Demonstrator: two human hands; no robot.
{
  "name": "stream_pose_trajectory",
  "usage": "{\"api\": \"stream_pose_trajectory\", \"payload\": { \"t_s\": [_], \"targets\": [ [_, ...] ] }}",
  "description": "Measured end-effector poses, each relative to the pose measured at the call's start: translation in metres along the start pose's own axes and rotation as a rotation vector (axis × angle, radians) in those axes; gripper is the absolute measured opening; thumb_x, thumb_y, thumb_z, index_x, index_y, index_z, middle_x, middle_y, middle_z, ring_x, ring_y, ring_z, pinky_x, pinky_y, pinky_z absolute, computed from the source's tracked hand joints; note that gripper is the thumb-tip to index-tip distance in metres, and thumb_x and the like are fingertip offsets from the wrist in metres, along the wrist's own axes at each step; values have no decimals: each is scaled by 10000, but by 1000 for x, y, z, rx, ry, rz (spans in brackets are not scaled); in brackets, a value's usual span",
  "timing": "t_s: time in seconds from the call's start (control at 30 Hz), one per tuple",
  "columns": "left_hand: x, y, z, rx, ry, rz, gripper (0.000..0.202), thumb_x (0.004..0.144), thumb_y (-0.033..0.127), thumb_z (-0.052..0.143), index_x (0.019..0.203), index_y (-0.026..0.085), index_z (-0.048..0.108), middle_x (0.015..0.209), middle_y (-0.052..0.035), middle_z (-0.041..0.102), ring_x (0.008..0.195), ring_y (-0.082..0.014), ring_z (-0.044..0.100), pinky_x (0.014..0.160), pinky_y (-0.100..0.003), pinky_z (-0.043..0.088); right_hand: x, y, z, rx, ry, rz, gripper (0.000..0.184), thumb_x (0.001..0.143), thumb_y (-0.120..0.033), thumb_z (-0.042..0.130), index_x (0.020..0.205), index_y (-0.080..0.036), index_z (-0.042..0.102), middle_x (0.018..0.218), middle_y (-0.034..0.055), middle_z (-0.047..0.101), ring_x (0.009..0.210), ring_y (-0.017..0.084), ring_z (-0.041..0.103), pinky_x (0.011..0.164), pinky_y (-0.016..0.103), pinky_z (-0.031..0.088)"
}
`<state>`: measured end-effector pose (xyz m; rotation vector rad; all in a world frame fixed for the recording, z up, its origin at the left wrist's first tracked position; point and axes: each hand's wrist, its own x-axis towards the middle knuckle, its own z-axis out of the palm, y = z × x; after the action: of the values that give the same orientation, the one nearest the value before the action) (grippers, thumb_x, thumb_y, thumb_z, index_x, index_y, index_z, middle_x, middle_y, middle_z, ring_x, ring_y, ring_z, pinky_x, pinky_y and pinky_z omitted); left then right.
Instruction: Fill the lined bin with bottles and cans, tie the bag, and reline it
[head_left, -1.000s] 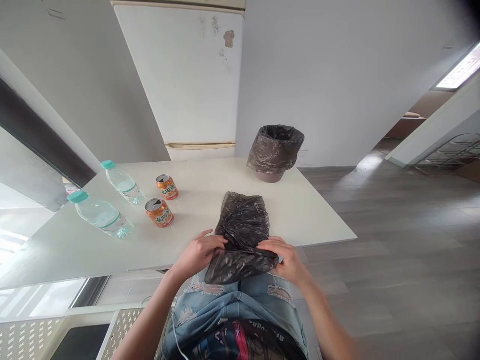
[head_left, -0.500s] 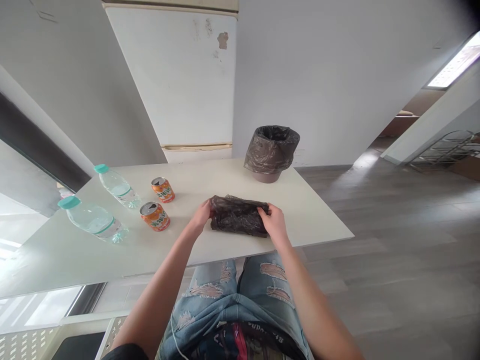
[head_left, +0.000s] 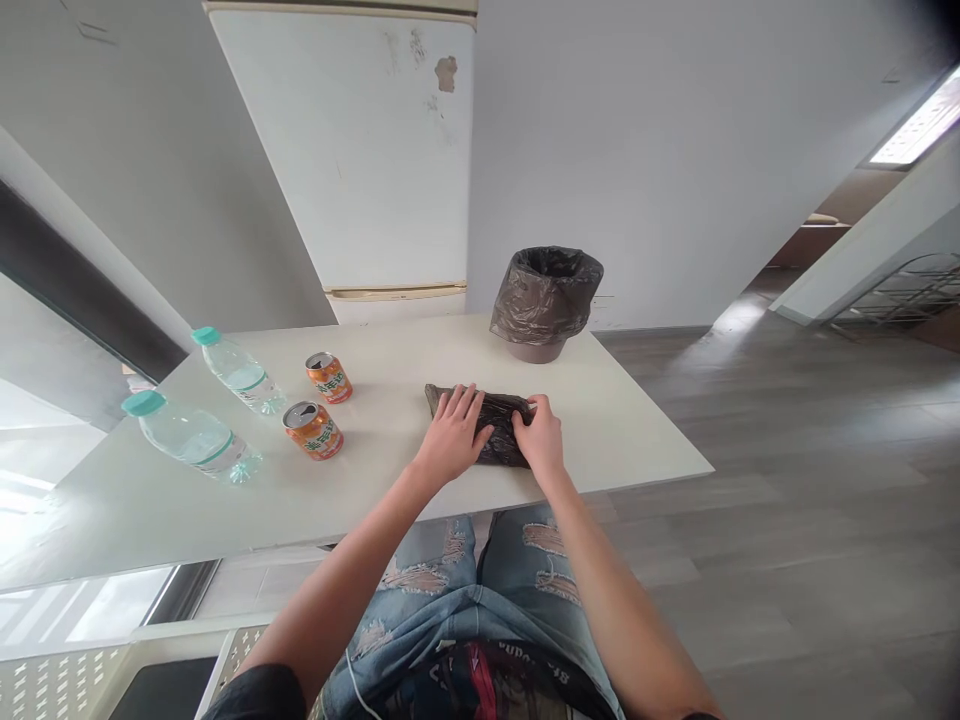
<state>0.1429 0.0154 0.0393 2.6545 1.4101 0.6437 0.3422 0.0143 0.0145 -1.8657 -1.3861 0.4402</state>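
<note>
A folded dark plastic bag (head_left: pixel 504 412) lies on the white table (head_left: pixel 390 500) near its front edge. My left hand (head_left: pixel 451 438) rests flat on the bag's left half, fingers stretched out and apart. My right hand (head_left: pixel 540 434) presses on the bag's right end with its fingers curled onto the plastic. Behind the bag, at the table's far right corner, stands a small bin lined with a dark bag (head_left: pixel 546 301).
Two orange drink cans (head_left: pixel 313 428) (head_left: pixel 328 376) and two water bottles with teal caps (head_left: pixel 187 438) (head_left: pixel 235 368) sit on the table's left side. A white fridge (head_left: pixel 360 150) stands behind the table. Grey wood floor (head_left: pixel 787 500) lies to the right.
The bag, first hanging over the table's edge, was folded up onto the table. My left hand moved from gripping its left end to lying flat on top; the bag looks flatter.
</note>
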Motion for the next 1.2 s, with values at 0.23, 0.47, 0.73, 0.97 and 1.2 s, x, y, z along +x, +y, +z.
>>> {"api": "stream_pose_trajectory", "payload": {
  "t_s": [0.23, 0.47, 0.73, 0.97, 1.2],
  "targets": [
    [14, -26, 38, 41, -228, 74, 757, 1089, 559, 316, 1678, 84, 314, 1749, -179, 285, 1635, -428, 196, 1310, -629, 204, -22, -19, -14, -159, 140, -472, 475, 949, -157, 410, 1383, -135, 601, 1457, 219, 541, 1350, 330, 529, 1128, 475, 456],
    [15, -28, 42, 37, -269, 53, 725, 1092, 498, 305, 1699, 103, 268, 1764, -158, 250, 1641, -400, 194, 1306, -619, 228, -19, -13, 7, -529, -320, -457, 642, 1115, -464, 243, 1644, -145, 420, 1753, 101, 294, 1630, 351, 222, 1316, 622, 180],
    [13, -34, 49, 28, -246, 40, 762, 1086, 602, 263, 1698, 149, 300, 1767, -136, 247, 1645, -391, 191, 1310, -617, 207, -16, 1, 12, -573, -351, -365, 682, 1121, -540, 165, 1692, -210, 336, 1782, 54, 197, 1655, 288, 183, 1337, 559, 169],
    [13, -32, 49, 44, -243, 48, 821, 1069, 670, 257, 1695, 141, 306, 1771, -139, 229, 1647, -391, 179, 1318, -607, 185, -9, 7, 6, -601, -349, -426, 623, 1125, -451, 200, 1681, -228, 369, 1780, 51, 208, 1648, 301, 207, 1326, 558, 212],
    [13, -31, 47, 52, -268, 40, 820, 1075, 656, 257, 1696, 121, 294, 1774, -144, 212, 1651, -390, 161, 1324, -604, 170, -7, 4, 7, -664, -399, -392, 628, 1122, -467, 203, 1710, -262, 281, 1790, 18, 148, 1659, 291, 166, 1332, 585, 183]
  ]
}}
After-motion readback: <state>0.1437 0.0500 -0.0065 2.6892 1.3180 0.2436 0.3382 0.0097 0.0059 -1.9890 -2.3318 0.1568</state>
